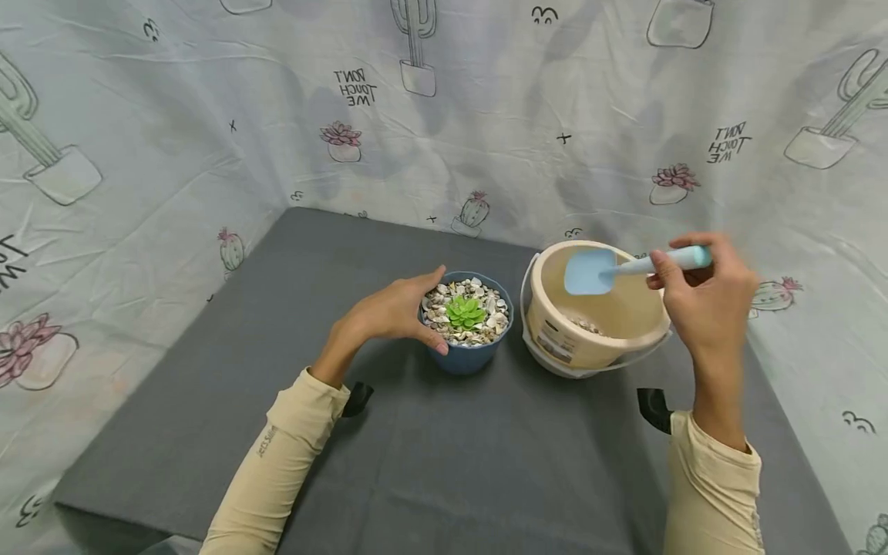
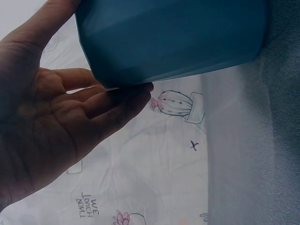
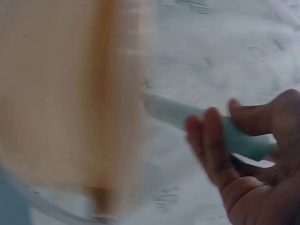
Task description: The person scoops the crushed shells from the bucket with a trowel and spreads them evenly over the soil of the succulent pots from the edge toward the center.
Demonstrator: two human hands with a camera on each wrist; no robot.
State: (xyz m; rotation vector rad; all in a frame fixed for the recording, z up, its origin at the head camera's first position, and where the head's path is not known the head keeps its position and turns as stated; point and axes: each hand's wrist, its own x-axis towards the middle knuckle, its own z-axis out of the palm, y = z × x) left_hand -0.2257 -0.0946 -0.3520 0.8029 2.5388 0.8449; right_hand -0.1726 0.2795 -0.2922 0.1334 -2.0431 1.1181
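A blue flowerpot (image 1: 463, 359) stands on the table, filled with pale pebbles (image 1: 491, 327) around a green succulent (image 1: 465, 313). My left hand (image 1: 388, 310) grips its left side, thumb at the front and fingers behind. Seen in the left wrist view, those fingers curve round the pot's wall (image 2: 173, 37). My right hand (image 1: 718, 297) holds a light blue hand shovel (image 1: 590, 273) by its handle, the blade over the opening of a cream bucket (image 1: 539, 304). Some pebbles (image 1: 586, 327) lie in the bucket. The right wrist view is blurred, but the handle (image 3: 171, 111) shows between thumb and fingers.
A grey cloth covers the table (image 1: 416, 470). Cactus-print fabric (image 1: 486, 139) hangs behind and at both sides. The bucket's white carrying handle (image 1: 634, 359) hangs down at its front, close to the flowerpot's right.
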